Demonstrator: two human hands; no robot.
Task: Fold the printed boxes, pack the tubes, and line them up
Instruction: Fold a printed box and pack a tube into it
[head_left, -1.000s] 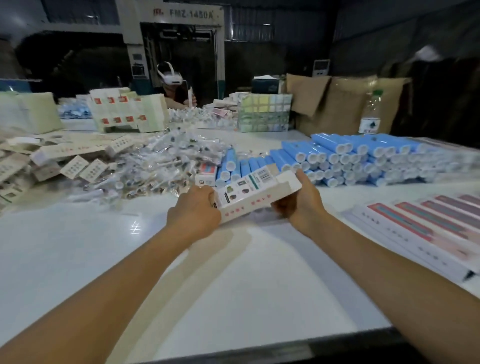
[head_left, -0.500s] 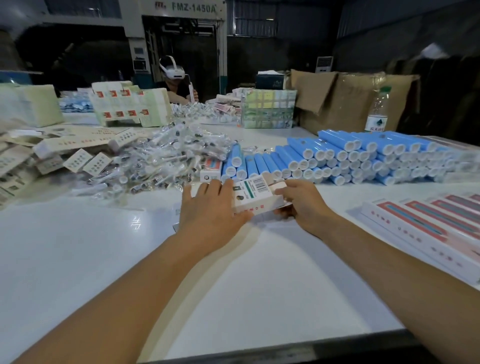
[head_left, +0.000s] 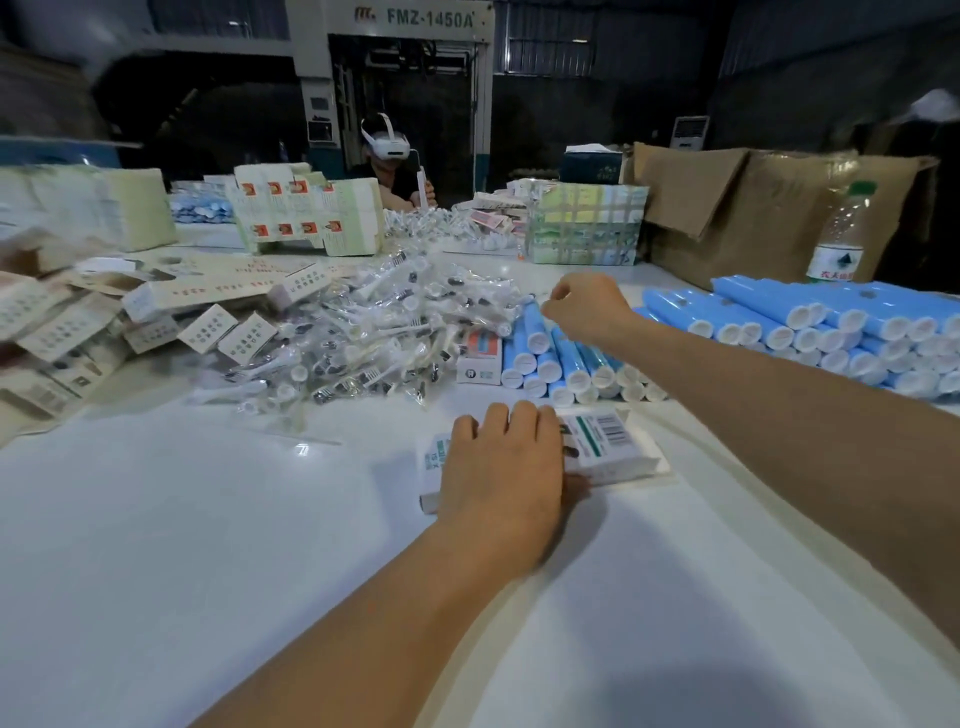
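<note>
- Both hands held the box (head_left: 597, 447) off the table a second ago; now it lies flat on the white table (head_left: 208, 571), barcode up, near the front of the tube pile.
- Left hand (head_left: 501, 467) rests palm-down on the box's left half, fingers fairly straight, pressing it in place rather than curled round it.
- Right hand (head_left: 584, 309) has left the box and reached out over the near blue tubes (head_left: 550, 353). Its fingers are curled, but whether they already pinch a tube I cannot tell.
- Step in hand, as I judge it: the box is folded and the tube is being fetched for packing.
- Next move calls for one tube drawn clear of its neighbours without rolling the rest, then turned to meet the box's open end, which looks to be the right end.
- Beyond the box: a small red-and-white carton (head_left: 480, 358) just left of the tubes, a heap of wrapped brush heads (head_left: 374, 332) further left, and flat box blanks (head_left: 67, 322) at the left edge.
- More tubes (head_left: 831, 322) are stacked to the right, with a water bottle (head_left: 841, 234) behind them.
- Another person (head_left: 389, 156) in a headset sits across the table.
</note>
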